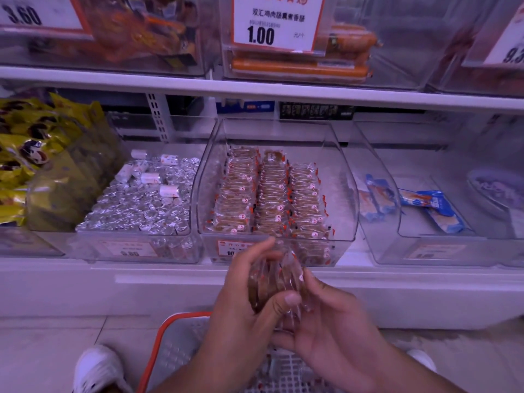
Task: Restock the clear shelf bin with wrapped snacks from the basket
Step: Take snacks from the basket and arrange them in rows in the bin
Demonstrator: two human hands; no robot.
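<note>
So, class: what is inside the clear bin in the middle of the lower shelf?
The bin holds three rows of wrapped snacks. Its front lower part is hidden by both hands.

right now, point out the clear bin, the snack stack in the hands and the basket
clear bin (pixel 344 177), head view, right wall
snack stack (pixel 276 282), head view, middle of wrappers
basket (pixel 167 324), head view, orange rim

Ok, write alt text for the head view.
Both hands, left hand and right hand, hold a stack of wrapped snacks before a clear shelf bin with three rows of them. An orange-rimmed basket sits below on the floor.
</note>
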